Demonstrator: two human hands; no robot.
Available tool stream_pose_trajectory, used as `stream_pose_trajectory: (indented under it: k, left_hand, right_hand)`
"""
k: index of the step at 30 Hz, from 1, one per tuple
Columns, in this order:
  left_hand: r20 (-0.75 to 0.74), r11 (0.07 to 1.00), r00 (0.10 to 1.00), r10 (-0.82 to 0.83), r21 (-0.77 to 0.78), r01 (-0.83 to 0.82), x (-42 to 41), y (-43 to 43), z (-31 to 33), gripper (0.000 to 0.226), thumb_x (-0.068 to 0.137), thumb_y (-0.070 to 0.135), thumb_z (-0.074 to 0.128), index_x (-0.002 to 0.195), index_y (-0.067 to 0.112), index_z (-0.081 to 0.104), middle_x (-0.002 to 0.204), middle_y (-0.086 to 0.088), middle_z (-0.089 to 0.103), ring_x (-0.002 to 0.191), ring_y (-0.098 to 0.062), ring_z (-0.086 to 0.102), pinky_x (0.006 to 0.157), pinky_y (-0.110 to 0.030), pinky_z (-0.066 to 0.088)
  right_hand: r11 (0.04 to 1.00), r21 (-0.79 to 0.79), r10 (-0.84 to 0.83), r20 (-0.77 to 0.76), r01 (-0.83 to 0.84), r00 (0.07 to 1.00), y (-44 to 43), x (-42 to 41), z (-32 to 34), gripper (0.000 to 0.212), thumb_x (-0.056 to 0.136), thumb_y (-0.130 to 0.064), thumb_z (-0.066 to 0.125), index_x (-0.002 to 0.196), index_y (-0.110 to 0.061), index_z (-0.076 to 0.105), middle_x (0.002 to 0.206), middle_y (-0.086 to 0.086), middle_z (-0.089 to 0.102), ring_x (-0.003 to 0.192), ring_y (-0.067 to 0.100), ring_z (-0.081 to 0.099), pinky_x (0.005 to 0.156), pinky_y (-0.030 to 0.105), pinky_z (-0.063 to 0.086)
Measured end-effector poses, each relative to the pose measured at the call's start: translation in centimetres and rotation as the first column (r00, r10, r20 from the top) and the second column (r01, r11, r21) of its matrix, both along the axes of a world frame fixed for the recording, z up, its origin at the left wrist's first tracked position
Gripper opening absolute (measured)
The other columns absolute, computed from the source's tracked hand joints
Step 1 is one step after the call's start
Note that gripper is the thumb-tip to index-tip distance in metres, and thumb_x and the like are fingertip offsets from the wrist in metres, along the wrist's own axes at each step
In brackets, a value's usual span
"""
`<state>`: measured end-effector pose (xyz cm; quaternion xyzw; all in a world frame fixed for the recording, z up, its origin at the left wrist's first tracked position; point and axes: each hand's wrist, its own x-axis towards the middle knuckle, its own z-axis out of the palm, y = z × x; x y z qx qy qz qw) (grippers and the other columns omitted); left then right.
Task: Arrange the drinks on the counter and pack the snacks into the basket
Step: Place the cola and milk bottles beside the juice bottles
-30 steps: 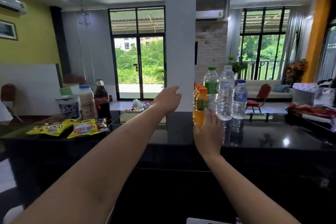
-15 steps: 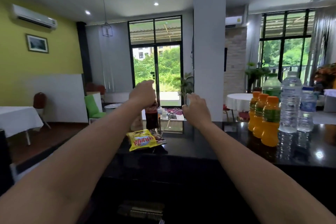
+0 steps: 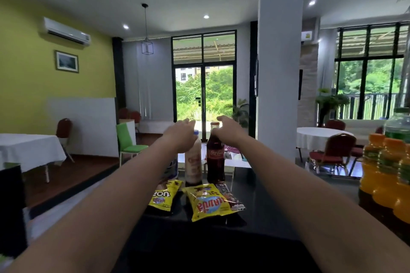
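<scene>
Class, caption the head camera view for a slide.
Left hand at the milky bottle, right hand at the cola bottle, yellow snack packets lying in front.

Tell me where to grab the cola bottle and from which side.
Take the cola bottle by its narrow neck, from above and the right: it stands upright, the milky bottle crowds its left, and snack packets lie in front. The right hand is nearest that neck.

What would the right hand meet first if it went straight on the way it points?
The cola bottle, at its neck just under the cap; the right hand may be touching it, depth is unclear.
</scene>
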<state>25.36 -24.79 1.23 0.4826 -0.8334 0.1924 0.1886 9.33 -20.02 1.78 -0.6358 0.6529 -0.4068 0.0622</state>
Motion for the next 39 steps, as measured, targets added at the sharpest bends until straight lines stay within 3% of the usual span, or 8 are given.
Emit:
stream_pose_trajectory:
  k: [6, 11, 14, 19, 24, 27, 31, 39]
  left_hand:
    - [-0.017, 0.999, 0.999, -0.044, -0.030, 0.044, -0.6, -1.6, -0.6, 0.041, 0.096, 0.038, 0.042, 0.128, 0.012, 0.050, 0.126, -0.008, 0.057, 0.115, -0.025, 0.052, 0.088, -0.039, 0.047]
    - [-0.123, 0.992, 0.990, -0.072, 0.097, 0.084, -1.3, -1.4, -0.9, 0.033, 0.094, 0.034, 0.048, 0.119, 0.013, 0.042, 0.112, -0.012, 0.055, 0.095, -0.027, 0.054, 0.080, -0.038, 0.049]
    - [-0.204, 0.983, 0.976, -0.081, 0.147, 0.113, -1.9, -0.5, -0.7, 0.021, 0.094, 0.025, 0.050, 0.110, 0.014, 0.041, 0.106, -0.012, 0.059, 0.086, -0.026, 0.056, 0.073, -0.037, 0.048]
    - [-0.331, 0.975, 0.934, -0.136, 0.122, 0.185, -4.2, 1.8, -0.7, 0.016, 0.092, 0.017, 0.051, 0.106, 0.015, 0.044, 0.109, -0.012, 0.056, 0.087, -0.027, 0.057, 0.070, -0.034, 0.047]
    - [-0.473, 0.947, 0.852, -0.222, 0.103, 0.303, -8.6, 4.7, 0.6, 0.037, 0.092, 0.021, 0.054, 0.125, 0.013, 0.041, 0.116, -0.013, 0.056, 0.089, -0.025, 0.054, 0.069, -0.033, 0.043]
    - [-0.509, 0.921, 0.822, -0.255, 0.130, 0.367, -12.6, 6.2, 1.3, 0.041, 0.091, 0.023, 0.054, 0.128, 0.012, 0.041, 0.118, -0.014, 0.057, 0.093, -0.026, 0.056, 0.071, -0.035, 0.045]
    - [-0.506, 0.899, 0.813, -0.287, 0.150, 0.411, -18.4, 8.4, 0.8, 0.041, 0.090, 0.026, 0.056, 0.127, 0.011, 0.046, 0.120, -0.013, 0.058, 0.101, -0.026, 0.056, 0.077, -0.033, 0.042]
    - [-0.523, 0.863, 0.765, -0.377, 0.101, 0.495, -27.1, 10.7, -2.2, 0.038, 0.089, 0.028, 0.058, 0.124, 0.016, 0.053, 0.123, -0.011, 0.057, 0.108, -0.026, 0.055, 0.084, -0.033, 0.042]
  right_hand:
    - [0.999, -0.025, -0.022, -0.037, 0.022, 0.999, -1.7, 0.2, -0.7, 0.035, 0.093, -0.026, 0.060, 0.124, -0.017, 0.047, 0.127, 0.006, 0.059, 0.103, 0.023, 0.058, 0.073, 0.033, 0.047]
    - [0.999, -0.050, -0.022, -0.034, 0.020, 0.999, -0.3, -0.5, 0.0, 0.026, 0.088, -0.018, 0.067, 0.107, -0.015, 0.049, 0.116, 0.005, 0.062, 0.102, 0.023, 0.059, 0.088, 0.043, 0.054]
    - [0.998, -0.053, -0.038, 0.005, 0.038, 0.999, 1.5, -0.9, 0.2, 0.025, 0.085, -0.012, 0.068, 0.103, -0.012, 0.051, 0.110, 0.008, 0.062, 0.100, 0.025, 0.060, 0.089, 0.044, 0.054]
    - [0.981, -0.145, -0.133, 0.010, 0.133, 0.991, 5.1, -3.8, 0.8, 0.030, 0.088, -0.013, 0.066, 0.113, -0.007, 0.052, 0.116, 0.010, 0.063, 0.102, 0.025, 0.059, 0.089, 0.039, 0.050]
    - [0.954, -0.220, -0.200, 0.038, 0.204, 0.979, 9.6, -9.9, 4.0, 0.029, 0.087, -0.012, 0.066, 0.113, -0.010, 0.053, 0.117, 0.011, 0.060, 0.094, 0.020, 0.049, 0.077, 0.030, 0.040]
    - [0.952, -0.170, -0.264, -0.026, 0.256, 0.964, 11.8, -13.9, 4.9, 0.031, 0.086, -0.013, 0.069, 0.113, -0.011, 0.054, 0.114, 0.009, 0.059, 0.094, 0.020, 0.050, 0.078, 0.032, 0.043]
    - [0.950, -0.061, -0.310, -0.092, 0.306, 0.946, 13.9, -18.7, 3.9, 0.032, 0.084, -0.012, 0.071, 0.112, -0.008, 0.055, 0.115, 0.013, 0.060, 0.105, 0.028, 0.057, 0.092, 0.043, 0.051]
    - [0.933, -0.017, -0.358, -0.153, 0.360, 0.921, 15.4, -25.7, 1.5, 0.034, 0.084, -0.013, 0.072, 0.114, -0.008, 0.057, 0.114, 0.012, 0.061, 0.099, 0.024, 0.056, 0.083, 0.035, 0.049]
